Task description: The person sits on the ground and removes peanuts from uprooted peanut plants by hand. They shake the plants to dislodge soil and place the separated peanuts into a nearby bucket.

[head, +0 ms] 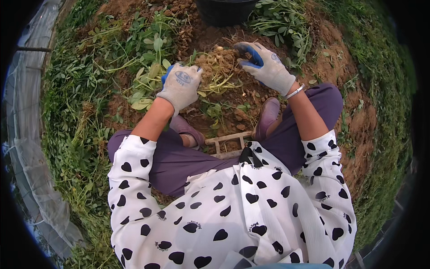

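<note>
My left hand (pixel 181 82), in a grey knit glove with a blue coated palm, is closed around the stems of an uprooted peanut plant. Its leaves (pixel 147 85) spread out to the left of the fist. Out to the right hangs a soil-covered root clump (pixel 218 64) with pale peanut pods (pixel 219 49) among the roots. My right hand (pixel 267 65), gloved the same way, is just right of this clump. Thumb and fingers are spread apart, and nothing shows between them. Whether its fingertips touch the outer roots is unclear.
A black bucket (pixel 223 13) stands beyond the hands. Pulled plants lie left (pixel 137 33) and right (pixel 285 27) of it, with a pod pile (pixel 184 37) nearby. Between my shoes (pixel 267 117) is a slatted frame (pixel 230 144). Plastic sheeting (pixel 37 151) borders the left side.
</note>
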Action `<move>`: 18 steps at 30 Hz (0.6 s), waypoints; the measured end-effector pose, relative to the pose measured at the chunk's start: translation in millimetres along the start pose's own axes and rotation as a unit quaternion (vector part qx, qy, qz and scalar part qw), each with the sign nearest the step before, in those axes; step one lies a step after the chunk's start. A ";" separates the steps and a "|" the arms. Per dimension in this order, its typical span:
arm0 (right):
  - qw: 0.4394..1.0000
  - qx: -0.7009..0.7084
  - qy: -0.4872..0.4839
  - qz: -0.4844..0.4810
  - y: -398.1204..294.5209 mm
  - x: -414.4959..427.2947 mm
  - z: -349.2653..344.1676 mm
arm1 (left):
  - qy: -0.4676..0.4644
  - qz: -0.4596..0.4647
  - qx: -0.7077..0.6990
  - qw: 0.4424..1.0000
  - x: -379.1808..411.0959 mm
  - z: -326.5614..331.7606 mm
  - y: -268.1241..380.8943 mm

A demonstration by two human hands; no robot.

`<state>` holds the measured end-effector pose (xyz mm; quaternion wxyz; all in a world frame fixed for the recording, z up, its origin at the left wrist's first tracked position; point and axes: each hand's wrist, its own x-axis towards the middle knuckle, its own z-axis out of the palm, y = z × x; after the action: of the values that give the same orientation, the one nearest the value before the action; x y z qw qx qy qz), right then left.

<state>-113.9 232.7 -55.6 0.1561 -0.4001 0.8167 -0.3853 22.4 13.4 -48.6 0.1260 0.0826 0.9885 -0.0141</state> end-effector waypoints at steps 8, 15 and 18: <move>0.989 -0.085 -0.066 0.099 5.5 3.2 12.5 | 0.002 0.006 0.006 1.000 3.1 3.3 4.7; 0.996 0.051 -0.009 0.070 28.7 1.7 24.9 | 0.000 -0.036 0.001 0.999 9.2 3.4 1.4; 0.966 0.208 -0.040 0.150 29.0 5.2 17.2 | 0.014 -0.037 -0.013 0.999 9.5 4.4 1.8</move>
<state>-123.0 231.1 -88.5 0.3249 -0.2466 0.7626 -0.5021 14.7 16.5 -55.3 0.1127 0.0444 0.9926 -0.0045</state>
